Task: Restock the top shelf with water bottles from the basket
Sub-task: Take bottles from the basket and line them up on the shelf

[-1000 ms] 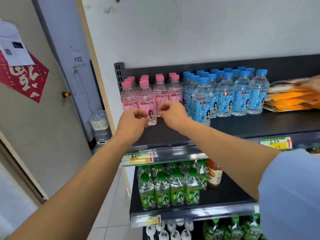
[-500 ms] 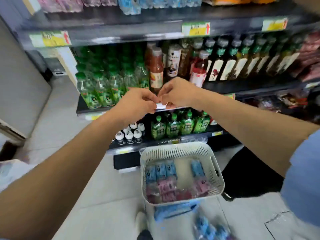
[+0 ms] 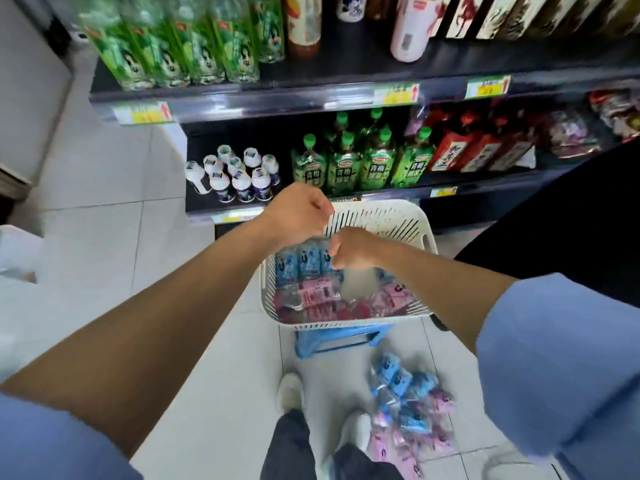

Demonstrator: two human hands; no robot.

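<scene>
A white slatted basket [image 3: 384, 216] sits on a blue stool [image 3: 332, 341] on the floor in front of the shelving. Blue-labelled water bottles [image 3: 298, 266] lie at its back left, and pink-labelled bottles [image 3: 318, 297] lie across its front. My left hand [image 3: 298, 214] hovers above the basket's back left rim with its fingers curled, holding nothing I can see. Just above the blue bottles, my right hand [image 3: 353, 252] is also curled, with nothing visible in it. The top shelf is out of view.
More blue and pink bottles [image 3: 408, 410] lie wrapped on the floor tiles by my feet [image 3: 291, 393]. Lower shelves hold green tea bottles [image 3: 360, 164], small white bottles [image 3: 232, 178] and red cartons [image 3: 460, 150]. A dark object [image 3: 571, 220] stands right of the basket.
My view has dropped from the top shelf to the basket on the floor. Both hands have come down from the shelf and now hang over the basket.
</scene>
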